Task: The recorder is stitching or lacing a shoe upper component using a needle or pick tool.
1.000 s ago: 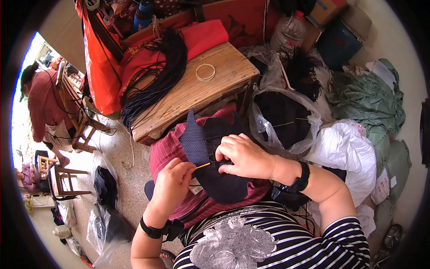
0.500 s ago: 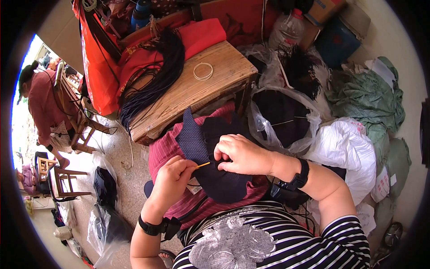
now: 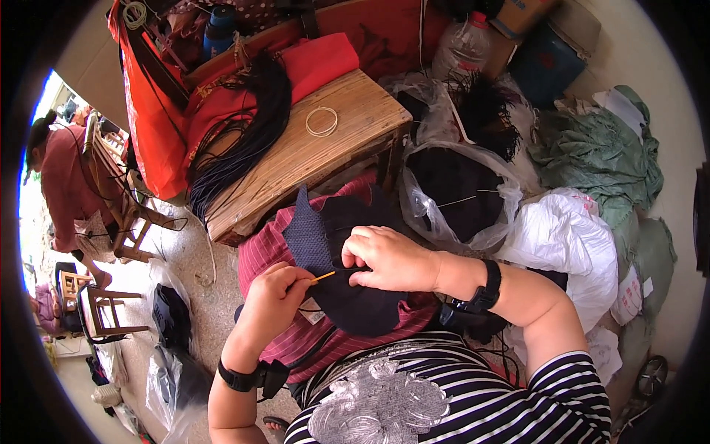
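Observation:
A dark navy fabric piece (image 3: 362, 311) lies over the maroon striped cloth (image 3: 259, 255) on my lap. Joined to it or lying against it is a blue dotted, woven-looking flap (image 3: 306, 240) with a pointed top. My left hand (image 3: 274, 302) pinches a thin yellow stick (image 3: 324, 277), whose free end points right toward the fabric. Just right of that end, my right hand (image 3: 392, 260) is closed, thumb and fingertips at the dark fabric. What exactly its fingertips hold is too dark and small to tell.
Ahead stands a wooden table (image 3: 347, 111) bearing a pale ring (image 3: 322, 122), a bundle of black cords (image 3: 255, 111) and red cloth (image 3: 322, 59). An open plastic bag (image 3: 510, 207) and a white sack (image 3: 569, 244) crowd the right. Another person (image 3: 63, 170) sits far left beside stools.
The whole view has shifted slightly, so everything sits a little further left in the picture. Both hands keep nearly the same pose over the fabric.

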